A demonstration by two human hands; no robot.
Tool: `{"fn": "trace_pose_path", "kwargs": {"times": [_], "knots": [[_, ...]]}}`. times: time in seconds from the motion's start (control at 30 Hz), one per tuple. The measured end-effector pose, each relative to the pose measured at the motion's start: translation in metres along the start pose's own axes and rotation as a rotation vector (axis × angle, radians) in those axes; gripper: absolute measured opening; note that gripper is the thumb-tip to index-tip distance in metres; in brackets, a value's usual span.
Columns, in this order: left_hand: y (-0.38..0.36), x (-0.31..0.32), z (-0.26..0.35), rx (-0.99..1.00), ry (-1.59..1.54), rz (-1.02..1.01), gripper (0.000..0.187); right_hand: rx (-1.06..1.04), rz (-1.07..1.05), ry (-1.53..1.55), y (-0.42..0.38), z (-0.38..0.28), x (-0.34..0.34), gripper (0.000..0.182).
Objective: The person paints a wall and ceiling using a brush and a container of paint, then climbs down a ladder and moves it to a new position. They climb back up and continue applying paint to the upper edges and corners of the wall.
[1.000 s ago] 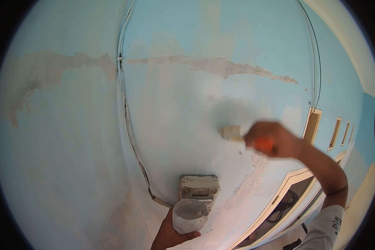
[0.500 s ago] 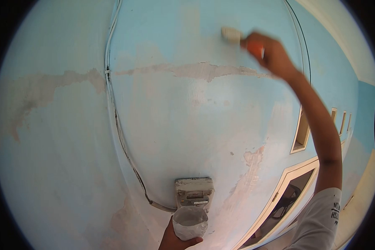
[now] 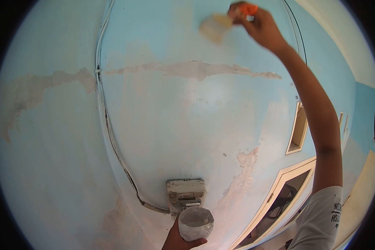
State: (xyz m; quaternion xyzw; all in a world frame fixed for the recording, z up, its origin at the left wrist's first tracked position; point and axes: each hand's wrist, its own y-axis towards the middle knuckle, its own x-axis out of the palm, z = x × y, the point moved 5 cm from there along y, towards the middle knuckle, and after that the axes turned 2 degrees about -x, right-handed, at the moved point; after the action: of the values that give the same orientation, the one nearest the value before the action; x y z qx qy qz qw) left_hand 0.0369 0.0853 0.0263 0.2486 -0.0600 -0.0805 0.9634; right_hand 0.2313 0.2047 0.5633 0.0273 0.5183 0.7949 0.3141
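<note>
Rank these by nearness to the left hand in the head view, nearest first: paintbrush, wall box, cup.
1. Cup: held in the left hand.
2. Wall box: just above the cup.
3. Paintbrush: high up, in the right hand.

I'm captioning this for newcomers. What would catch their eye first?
Probably the raised right hand, upper right of centre, gripping a blurred, orange-handled paintbrush before the pale blue wall. Next, the ragged grey-brown patch running across the wall's upper part, then the left hand holding a whitish round cup at bottom centre.
</note>
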Motion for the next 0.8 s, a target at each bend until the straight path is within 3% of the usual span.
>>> {"fn": "trace_pose_path", "kwargs": {"times": [0.03, 0.07, 0.13, 0.2, 0.23, 0.27, 0.3, 0.4, 0.47, 0.6, 0.7, 0.73, 0.8], "knots": [[-0.001, 0.001, -0.004, 0.011, -0.008, 0.000, 0.106, -0.172, 0.105, -0.166, 0.017, 0.018, -0.011, 0.015], [-0.001, 0.002, -0.005, 0.006, -0.008, 0.003, 0.106, -0.113, 0.135, -0.144, 0.033, -0.013, -0.023, 0.011], [-0.001, 0.002, -0.003, 0.022, 0.031, 0.001, 0.105, -0.163, 0.217, -0.267, 0.032, -0.016, -0.021, 0.012], [-0.006, -0.003, -0.013, -0.016, 0.026, 0.029, 0.105, 0.017, -0.022, -0.556, 0.008, -0.010, -0.002, 0.013], [-0.008, -0.006, -0.017, -0.052, 0.017, 0.056, 0.106, -0.235, 0.036, -0.275, -0.011, -0.023, 0.007, 0.012], [-0.008, -0.007, -0.016, -0.050, 0.017, 0.058, 0.106, -0.242, -0.074, -0.197, -0.034, -0.042, 0.020, 0.013], [-0.008, -0.008, -0.013, -0.062, 0.022, 0.057, 0.106, -0.405, -0.128, -0.265, -0.061, -0.064, 0.032, 0.016], [-0.006, -0.011, -0.008, -0.069, 0.060, 0.060, 0.108, -0.180, -0.384, 0.112, -0.116, -0.117, 0.043, 0.013], [-0.004, -0.010, -0.009, -0.060, 0.096, 0.062, 0.109, -0.119, -0.465, 0.327, -0.129, -0.119, 0.045, 0.014], [0.000, -0.003, -0.017, -0.107, 0.007, 0.060, 0.111, -0.023, 0.088, 0.244, -0.077, -0.042, 0.011, 0.011], [-0.001, 0.006, -0.008, -0.141, -0.010, 0.061, 0.113, 0.045, 0.189, 0.189, -0.068, -0.034, 0.008, 0.018], [-0.001, 0.005, -0.003, -0.123, 0.039, 0.080, 0.114, 0.041, 0.195, 0.191, -0.071, -0.044, 0.008, 0.018], [0.001, 0.002, -0.004, -0.128, 0.066, 0.067, 0.115, 0.234, -0.130, 0.384, -0.085, -0.065, 0.025, 0.021]]}}
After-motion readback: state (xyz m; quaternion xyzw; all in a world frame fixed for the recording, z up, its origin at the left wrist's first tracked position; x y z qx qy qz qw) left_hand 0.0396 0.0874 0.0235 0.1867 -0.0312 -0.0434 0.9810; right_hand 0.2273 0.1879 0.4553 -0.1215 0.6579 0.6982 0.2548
